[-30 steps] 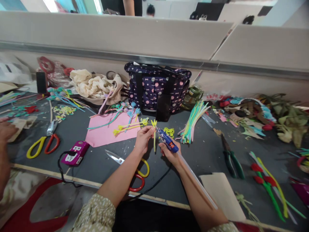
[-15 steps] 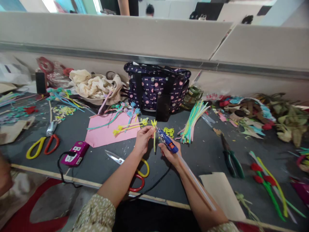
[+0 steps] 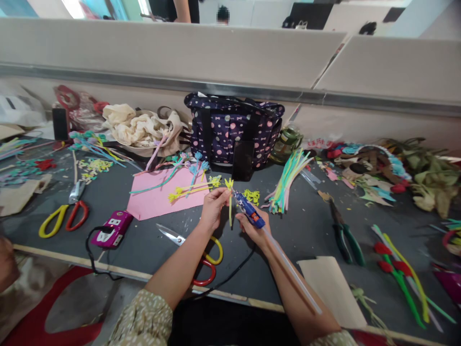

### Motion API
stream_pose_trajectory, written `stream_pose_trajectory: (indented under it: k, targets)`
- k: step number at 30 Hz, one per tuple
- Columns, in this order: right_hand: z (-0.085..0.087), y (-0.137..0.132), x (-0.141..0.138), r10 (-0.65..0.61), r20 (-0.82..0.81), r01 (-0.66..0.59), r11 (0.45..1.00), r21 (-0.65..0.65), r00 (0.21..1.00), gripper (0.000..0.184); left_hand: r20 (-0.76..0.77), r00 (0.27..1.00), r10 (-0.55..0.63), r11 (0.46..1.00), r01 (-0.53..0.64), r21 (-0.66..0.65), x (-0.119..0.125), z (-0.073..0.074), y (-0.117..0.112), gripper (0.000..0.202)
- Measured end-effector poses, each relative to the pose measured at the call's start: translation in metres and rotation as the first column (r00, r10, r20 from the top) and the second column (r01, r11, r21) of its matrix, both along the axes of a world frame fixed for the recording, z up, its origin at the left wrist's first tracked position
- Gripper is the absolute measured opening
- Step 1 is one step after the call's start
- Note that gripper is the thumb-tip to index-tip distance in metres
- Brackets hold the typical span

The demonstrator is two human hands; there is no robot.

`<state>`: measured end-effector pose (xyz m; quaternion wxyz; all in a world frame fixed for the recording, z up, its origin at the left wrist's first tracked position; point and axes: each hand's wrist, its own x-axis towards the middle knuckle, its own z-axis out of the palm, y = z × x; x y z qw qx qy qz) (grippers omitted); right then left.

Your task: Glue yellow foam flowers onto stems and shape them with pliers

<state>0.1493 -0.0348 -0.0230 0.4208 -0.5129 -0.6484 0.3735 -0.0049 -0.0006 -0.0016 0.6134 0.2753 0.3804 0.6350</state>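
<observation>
Just in front of the spotted bag, above the dark worktop, a yellow stem with a frilled yellow top is held upright. The left hand has its fingers pinched together on the stem just under the frill. The right hand is clamped around a blue glue gun, whose nozzle points up and left and sits right beside the stem; whether the tip touches it is too fine to tell. A long clear glue stick trails from the gun's back end along the right forearm, away from the bag.

In front of the bag and to its left lies a pink sheet carrying more finished stems. Further from the bag, near the worktop's front edge, lie scissors with yellow and red handles, partly under the left forearm. To the bag's right front lie a fan of pastel strips and, beyond them, green-handled pliers. A heap of cream cloth rests against the bag's left side.
</observation>
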Motion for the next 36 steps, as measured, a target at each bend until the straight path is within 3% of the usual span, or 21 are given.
stream_pose_trajectory:
  k: [11, 17, 21, 24, 28, 33, 36]
  targets:
    - [0.003, 0.001, -0.001, 0.015, -0.001, -0.015, 1.000, -0.022, 1.000, 0.021, -0.069, 0.997, 0.027, 0.999, -0.025, 0.032, -0.002, -0.002, 0.002, 0.020]
    - [0.006, 0.002, -0.002, 0.020, -0.001, -0.020, 1.000, -0.017, 1.000, 0.025, -0.136, 0.985, 0.102, 0.993, -0.093, 0.071, -0.005, -0.004, 0.006, 0.020]
    - [0.004, 0.009, 0.003, -0.155, -0.072, 0.154, 0.988, -0.013, 0.985, 0.030, -0.106, 0.978, 0.178, 0.982, -0.170, 0.075, -0.008, -0.001, 0.008, 0.021]
    - [0.004, 0.017, 0.012, -0.327, -0.073, 0.329, 0.944, 0.009, 0.942, 0.033, -0.056, 0.986, 0.158, 0.987, -0.156, 0.044, -0.008, 0.000, 0.008, 0.021]
    - [0.006, 0.026, 0.020, -0.423, 0.083, 0.418, 0.906, 0.069, 0.902, 0.027, 0.025, 0.994, 0.111, 0.991, -0.109, -0.074, -0.007, -0.001, 0.008, 0.026]
    - [-0.001, 0.028, 0.018, -0.319, 0.404, 0.311, 0.946, 0.087, 0.857, 0.020, 0.049, 0.997, 0.066, 0.990, -0.059, -0.124, -0.006, -0.001, 0.008, 0.026]
    - [-0.008, 0.029, 0.019, -0.295, 0.480, 0.291, 0.953, 0.084, 0.826, 0.018, 0.043, 0.997, 0.062, 0.991, -0.057, -0.124, -0.005, -0.001, 0.007, 0.026]
